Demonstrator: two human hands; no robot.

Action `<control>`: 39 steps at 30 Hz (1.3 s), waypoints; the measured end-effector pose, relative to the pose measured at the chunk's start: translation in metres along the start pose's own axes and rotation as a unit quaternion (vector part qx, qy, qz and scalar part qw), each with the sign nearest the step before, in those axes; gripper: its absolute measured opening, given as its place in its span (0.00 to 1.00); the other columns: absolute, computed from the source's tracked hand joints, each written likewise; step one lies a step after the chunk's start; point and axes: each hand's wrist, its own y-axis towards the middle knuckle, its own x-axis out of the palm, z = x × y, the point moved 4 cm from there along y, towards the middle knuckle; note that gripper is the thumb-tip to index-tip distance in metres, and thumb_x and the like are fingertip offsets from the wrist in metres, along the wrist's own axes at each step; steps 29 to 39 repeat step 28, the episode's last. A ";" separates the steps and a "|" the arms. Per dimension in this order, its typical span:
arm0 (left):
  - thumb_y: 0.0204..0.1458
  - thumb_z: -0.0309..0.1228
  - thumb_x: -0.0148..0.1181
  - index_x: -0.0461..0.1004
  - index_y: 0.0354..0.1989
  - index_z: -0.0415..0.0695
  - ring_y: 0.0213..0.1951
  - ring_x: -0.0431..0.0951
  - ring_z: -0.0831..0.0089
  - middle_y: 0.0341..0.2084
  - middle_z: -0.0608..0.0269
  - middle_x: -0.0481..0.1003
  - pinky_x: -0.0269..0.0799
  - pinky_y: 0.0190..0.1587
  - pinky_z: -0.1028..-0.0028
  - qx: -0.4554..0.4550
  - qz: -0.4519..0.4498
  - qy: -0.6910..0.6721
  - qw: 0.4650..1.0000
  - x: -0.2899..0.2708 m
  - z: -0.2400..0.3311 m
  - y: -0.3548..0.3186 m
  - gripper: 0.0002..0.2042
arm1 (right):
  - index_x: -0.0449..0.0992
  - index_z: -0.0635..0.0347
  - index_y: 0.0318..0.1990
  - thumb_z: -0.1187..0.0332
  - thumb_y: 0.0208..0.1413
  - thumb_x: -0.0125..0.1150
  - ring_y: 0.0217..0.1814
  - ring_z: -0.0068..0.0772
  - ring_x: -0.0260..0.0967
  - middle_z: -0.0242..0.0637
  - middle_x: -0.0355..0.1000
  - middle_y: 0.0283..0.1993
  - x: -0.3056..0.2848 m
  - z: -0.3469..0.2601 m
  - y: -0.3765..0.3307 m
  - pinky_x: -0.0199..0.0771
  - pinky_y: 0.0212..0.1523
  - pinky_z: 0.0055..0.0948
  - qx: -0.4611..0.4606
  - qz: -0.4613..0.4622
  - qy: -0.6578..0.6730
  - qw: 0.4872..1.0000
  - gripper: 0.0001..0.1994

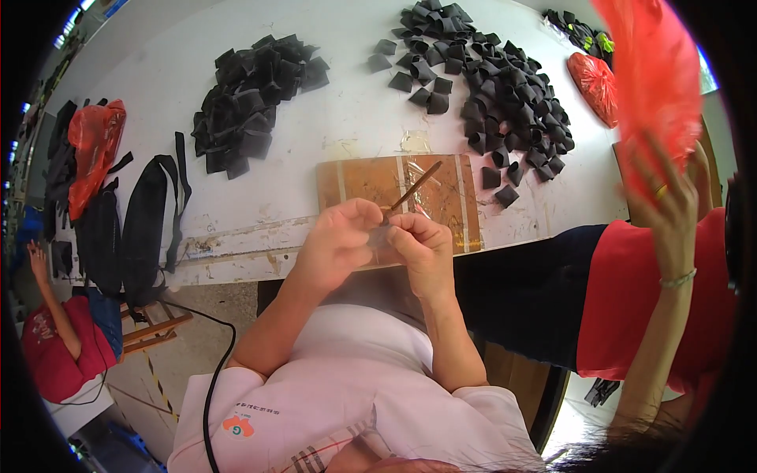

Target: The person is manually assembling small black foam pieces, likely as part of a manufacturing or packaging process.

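Observation:
My left hand [337, 246] and my right hand [424, 246] meet in front of my chest, over the table's near edge. Both have their fingers closed. From between the fingertips a slim, dark brown, blade-like piece [416, 186] points up and to the right; its lower end sits at my right fingertips. A small, pale see-through bit [382, 239] shows between the hands, too blurred to name. What my left fingers pinch is hidden. Beyond my hands, a brown board [347, 181] with strips of clear tape lies on the table.
Black folded fabric pieces are heaped at the far left [244, 98] and far right [505, 87] of the white table [347, 94]. Black straps [146, 213] and a red bag [96, 150] lie left. A co-worker's hand [666, 193] holds a red plastic bag [654, 71] at right; another person sits left.

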 end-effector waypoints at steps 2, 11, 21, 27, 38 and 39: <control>0.39 0.14 0.49 0.65 0.33 0.36 0.09 0.52 0.89 0.20 0.66 0.67 0.46 0.11 0.86 -0.029 -0.007 0.135 0.990 0.000 -0.001 -0.004 0.10 | 0.73 0.64 0.29 0.79 0.47 0.54 0.21 0.13 0.55 0.26 0.63 0.22 -0.007 0.009 0.001 0.50 0.17 0.13 0.022 -0.026 0.094 0.995 0.03; 0.41 0.17 0.51 0.68 0.30 0.37 0.11 0.62 0.86 0.21 0.65 0.71 0.56 0.11 0.84 0.100 0.068 0.205 0.971 0.021 0.012 -0.007 0.06 | 0.67 0.58 0.26 0.65 0.54 0.52 0.22 0.10 0.50 0.23 0.59 0.21 0.005 -0.021 -0.009 0.46 0.19 0.13 0.056 -0.097 0.115 0.987 0.09; 0.53 0.25 0.48 0.65 0.39 0.40 0.09 0.55 0.89 0.23 0.68 0.69 0.51 0.11 0.86 -0.073 -0.187 -0.162 0.966 0.068 0.032 0.026 0.07 | 0.68 0.59 0.26 0.59 0.54 0.53 0.20 0.10 0.50 0.21 0.59 0.21 0.008 -0.091 0.034 0.48 0.19 0.12 -0.074 -0.156 -0.008 0.985 0.13; 0.53 0.26 0.49 0.64 0.45 0.38 0.07 0.54 0.89 0.26 0.62 0.72 0.48 0.09 0.88 -0.016 -0.093 -0.084 0.992 0.056 0.027 0.031 0.12 | 0.70 0.60 0.27 0.59 0.54 0.53 0.19 0.10 0.51 0.22 0.61 0.21 0.000 -0.074 0.044 0.49 0.18 0.11 -0.053 -0.204 0.008 0.977 0.13; 0.53 0.26 0.48 0.63 0.47 0.37 0.06 0.54 0.88 0.27 0.57 0.73 0.47 0.07 0.88 -0.051 -0.119 -0.167 0.977 0.057 0.027 0.034 0.13 | 0.70 0.60 0.27 0.59 0.53 0.53 0.20 0.11 0.51 0.23 0.62 0.22 0.002 -0.080 0.044 0.49 0.18 0.11 -0.069 -0.222 0.006 0.973 0.13; 0.53 0.26 0.48 0.63 0.47 0.37 0.06 0.54 0.88 0.27 0.57 0.73 0.47 0.07 0.88 -0.051 -0.119 -0.167 0.977 0.057 0.027 0.034 0.13 | 0.70 0.60 0.27 0.59 0.53 0.53 0.20 0.11 0.51 0.23 0.62 0.22 0.002 -0.080 0.044 0.49 0.18 0.11 -0.069 -0.222 0.006 0.973 0.13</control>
